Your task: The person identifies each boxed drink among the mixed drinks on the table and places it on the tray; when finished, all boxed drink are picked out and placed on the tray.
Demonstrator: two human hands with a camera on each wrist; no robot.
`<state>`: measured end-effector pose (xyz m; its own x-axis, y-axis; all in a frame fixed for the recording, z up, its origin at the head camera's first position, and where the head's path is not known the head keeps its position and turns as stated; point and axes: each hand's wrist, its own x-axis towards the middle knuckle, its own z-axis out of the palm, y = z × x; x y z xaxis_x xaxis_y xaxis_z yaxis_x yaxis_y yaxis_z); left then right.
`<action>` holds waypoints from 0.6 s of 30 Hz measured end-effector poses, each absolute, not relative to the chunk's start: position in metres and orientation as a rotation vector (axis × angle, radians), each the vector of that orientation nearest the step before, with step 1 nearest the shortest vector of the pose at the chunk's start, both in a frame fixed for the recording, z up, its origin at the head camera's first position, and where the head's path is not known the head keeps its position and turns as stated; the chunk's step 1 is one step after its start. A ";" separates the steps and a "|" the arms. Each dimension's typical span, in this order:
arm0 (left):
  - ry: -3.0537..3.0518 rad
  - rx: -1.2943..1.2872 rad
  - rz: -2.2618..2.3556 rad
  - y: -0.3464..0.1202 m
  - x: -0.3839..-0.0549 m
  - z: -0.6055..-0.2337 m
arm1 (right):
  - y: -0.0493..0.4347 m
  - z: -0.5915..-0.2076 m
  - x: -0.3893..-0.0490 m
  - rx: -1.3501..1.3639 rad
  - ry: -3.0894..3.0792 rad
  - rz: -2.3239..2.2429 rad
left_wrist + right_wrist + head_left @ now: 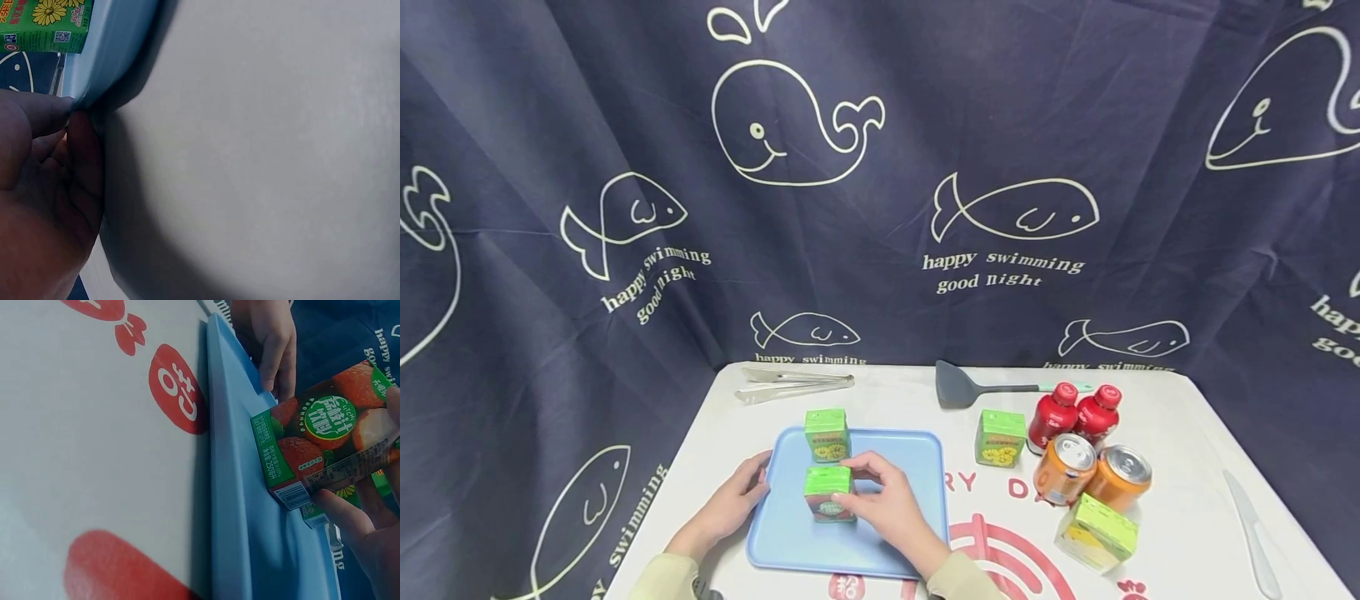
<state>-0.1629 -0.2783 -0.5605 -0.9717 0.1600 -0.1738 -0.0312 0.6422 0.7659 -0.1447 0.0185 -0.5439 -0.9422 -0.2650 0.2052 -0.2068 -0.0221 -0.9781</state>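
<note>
Fingers and thumb of the left hand (730, 504) meet at the left rim of the blue tray (790, 533); I read this as a pinch on that edge. Metal tongs (793, 383) lie behind the tray. Inside the tray, left of centre, is the litchi carton (826, 493), green top uppermost on my head feed, with a chrysanthemum carton (827, 437) upright just behind it. Right hand (891, 500) engages the litchi carton from its right side, gripping it between thumb and fingers. Governing relation, in my judgement: the carton lies directly within the right-hand grasp, so the right hand is the nearer one; the left hand is apart from it, at the rim. On the right wrist feed, the carton's long axis slants from lower left to upper right. I cannot tell whether its base touches the tray floor; treat clearance to the rear carton as the critical check. Right of the tray, a second chrysanthemum carton (1000, 437) stands on the table, with a spatula (957, 387) behind it. Further right are two red bottles (1054, 417), two orange cans (1066, 468), a yellow-green carton (1093, 533) and, last, a knife (1255, 533).
</note>
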 end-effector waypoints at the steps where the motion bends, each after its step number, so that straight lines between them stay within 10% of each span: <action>1: 2.635 0.108 1.240 -0.279 -0.163 -0.561 | 0.017 -0.544 -0.145 -0.527 2.163 -2.151; 18: 2.630 0.111 1.246 -0.281 -0.164 -0.565 | 0.008 -0.543 -0.146 -0.540 2.183 -2.113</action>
<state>-0.1642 -0.2806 -0.5647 -0.9711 0.1646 -0.1727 -0.0294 0.6358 0.7713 -0.1457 0.0083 -0.5434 -0.9371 -0.2860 0.2000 -0.2092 0.0017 -0.9779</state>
